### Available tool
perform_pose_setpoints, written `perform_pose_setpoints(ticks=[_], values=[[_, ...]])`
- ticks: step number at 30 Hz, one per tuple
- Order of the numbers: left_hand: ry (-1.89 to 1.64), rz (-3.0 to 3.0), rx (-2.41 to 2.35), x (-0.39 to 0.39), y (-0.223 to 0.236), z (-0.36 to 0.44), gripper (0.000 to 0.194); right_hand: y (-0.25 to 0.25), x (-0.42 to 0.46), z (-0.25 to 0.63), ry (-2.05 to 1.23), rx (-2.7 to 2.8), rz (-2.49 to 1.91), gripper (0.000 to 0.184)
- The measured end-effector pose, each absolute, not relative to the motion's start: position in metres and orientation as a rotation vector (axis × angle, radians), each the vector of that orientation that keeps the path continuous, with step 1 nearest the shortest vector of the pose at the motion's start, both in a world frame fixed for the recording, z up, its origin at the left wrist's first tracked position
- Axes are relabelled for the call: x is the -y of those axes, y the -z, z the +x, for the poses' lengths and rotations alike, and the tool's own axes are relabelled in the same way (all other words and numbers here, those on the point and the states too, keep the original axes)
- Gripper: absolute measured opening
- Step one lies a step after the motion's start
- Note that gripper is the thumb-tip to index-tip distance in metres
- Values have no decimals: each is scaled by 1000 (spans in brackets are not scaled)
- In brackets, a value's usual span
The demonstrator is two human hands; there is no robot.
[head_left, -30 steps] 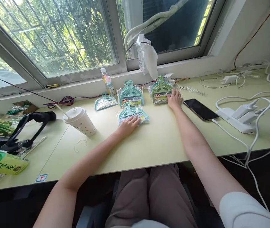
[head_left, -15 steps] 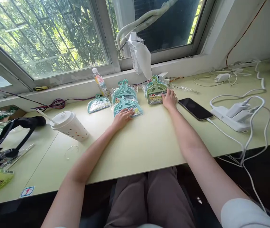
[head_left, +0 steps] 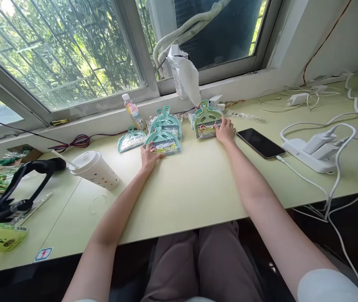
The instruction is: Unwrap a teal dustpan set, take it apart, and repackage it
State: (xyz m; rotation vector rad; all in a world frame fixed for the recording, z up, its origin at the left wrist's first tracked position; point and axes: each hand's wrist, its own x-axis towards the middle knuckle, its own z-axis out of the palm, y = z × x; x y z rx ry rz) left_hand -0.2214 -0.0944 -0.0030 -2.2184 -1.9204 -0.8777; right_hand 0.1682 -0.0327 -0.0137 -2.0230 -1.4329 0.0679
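Observation:
Several packaged mini dustpan-and-brush sets lie near the window sill. My left hand (head_left: 149,156) rests at the near edge of a teal set (head_left: 162,141), fingers curled against its wrapper; that set overlaps another teal set (head_left: 167,121) behind it. A third teal set (head_left: 131,139) lies just left. My right hand (head_left: 226,130) lies flat with fingers on the right edge of a green set (head_left: 207,120).
A black phone (head_left: 260,142) on a cable lies right of my right hand, then a white power strip (head_left: 317,149) with chargers and cords. A lidded paper cup (head_left: 94,169) with straw stands left. A small bottle (head_left: 132,110) and a white bag (head_left: 184,75) stand by the sill.
My left hand has pushed the front teal set away and leftward, onto the teal set behind it. My right hand has stayed on the green set.

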Motion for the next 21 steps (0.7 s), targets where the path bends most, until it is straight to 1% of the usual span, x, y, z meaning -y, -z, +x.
perform_pose_setpoints(ticks=[2,5,8,13,15,18,21], values=[[972,-2129,1972,104,-3,-214,79,15,32,169,-78,1427,-2012,61],[1024,-2094,1875,111,-12,-199,82,15,30,169,-83,1425,-2007,61],[964,-2167,1879,99,-17,-183,81,15,30,170,-73,1440,-2019,62],[868,-2135,2128,63,-19,-159,79,12,32,168,-57,1435,-2048,64],[869,-2117,2055,60,-18,-153,80,12,32,167,-63,1440,-2045,64],[834,-2171,1800,68,-18,-147,78,13,31,167,-60,1447,-2029,63],[721,-2334,1486,77,-18,-138,69,14,30,169,-62,1435,-2021,62]])
